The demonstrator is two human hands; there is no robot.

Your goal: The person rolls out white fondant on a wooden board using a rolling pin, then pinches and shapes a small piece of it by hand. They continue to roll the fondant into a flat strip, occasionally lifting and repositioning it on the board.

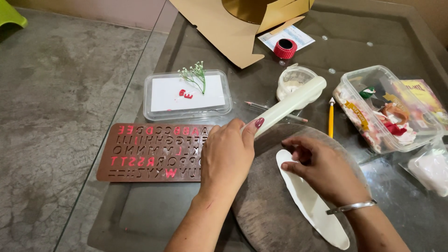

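One head-worn camera looks steeply down, close over the glass table (140, 219)

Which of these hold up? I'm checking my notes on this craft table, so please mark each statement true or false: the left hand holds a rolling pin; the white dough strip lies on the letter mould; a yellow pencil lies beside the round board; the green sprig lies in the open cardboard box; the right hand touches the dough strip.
1. The left hand holds a cream rolling pin. True.
2. The white dough strip lies on the brown letter mould. False: it lies on the round board.
3. A yellow pencil lies beside the board. True.
4. The green sprig lies in the cardboard box. False: it rests on a clear plastic container.
5. The right hand touches the dough strip. True.
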